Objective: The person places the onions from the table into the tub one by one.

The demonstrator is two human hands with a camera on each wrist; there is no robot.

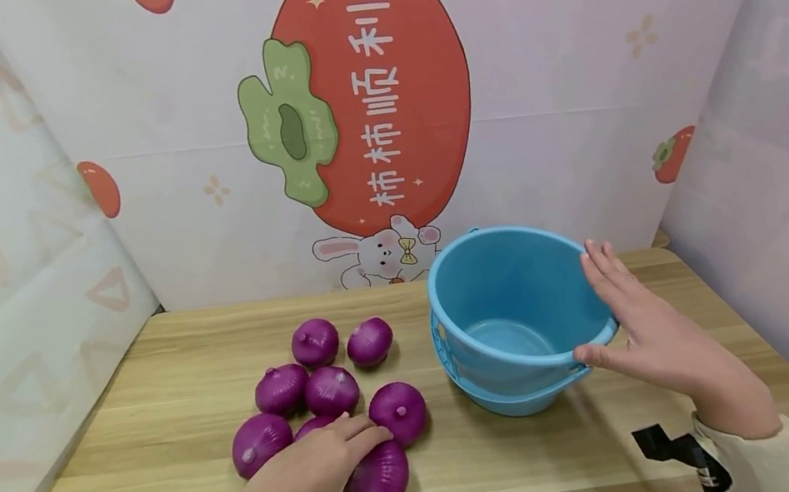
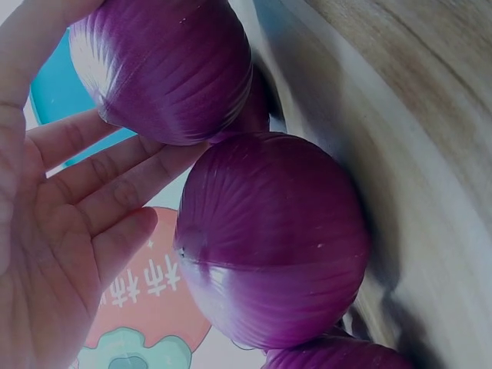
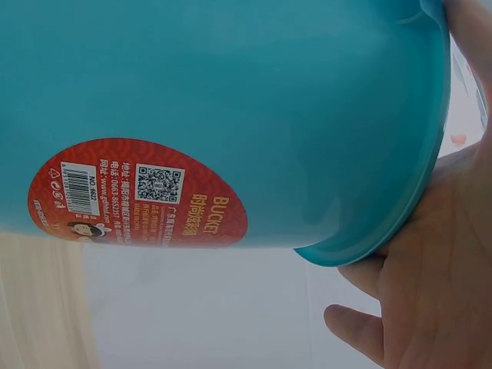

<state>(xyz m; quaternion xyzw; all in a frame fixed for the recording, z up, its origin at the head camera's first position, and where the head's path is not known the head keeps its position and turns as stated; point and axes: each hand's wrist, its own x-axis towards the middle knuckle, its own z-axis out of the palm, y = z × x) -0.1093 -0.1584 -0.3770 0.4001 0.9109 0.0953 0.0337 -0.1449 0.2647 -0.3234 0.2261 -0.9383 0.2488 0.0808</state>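
Observation:
In the head view, my left hand (image 1: pixel 320 471) holds a purple onion (image 1: pixel 382 479) at the front of a group, thumb on its near side and fingers over the far side. The left wrist view shows this held onion (image 2: pixel 169 69) between thumb and fingers, with another onion (image 2: pixel 273 238) close below. Several more purple onions (image 1: pixel 282 389) lie around and beyond the hand; one is partly hidden by it. My right hand (image 1: pixel 657 335) rests against the right rim of a blue bucket (image 1: pixel 512 381), its fingers fairly straight. The bucket's visible inside holds nothing.
A wooden table (image 1: pixel 517 472) carries everything. A printed backdrop (image 1: pixel 540 150) with a large red fruit rises along its far edge, and pale cloth walls stand on both sides. The bucket's handle (image 1: pixel 471 391) hangs down its near side. A red label (image 3: pixel 138 192) is on its outside.

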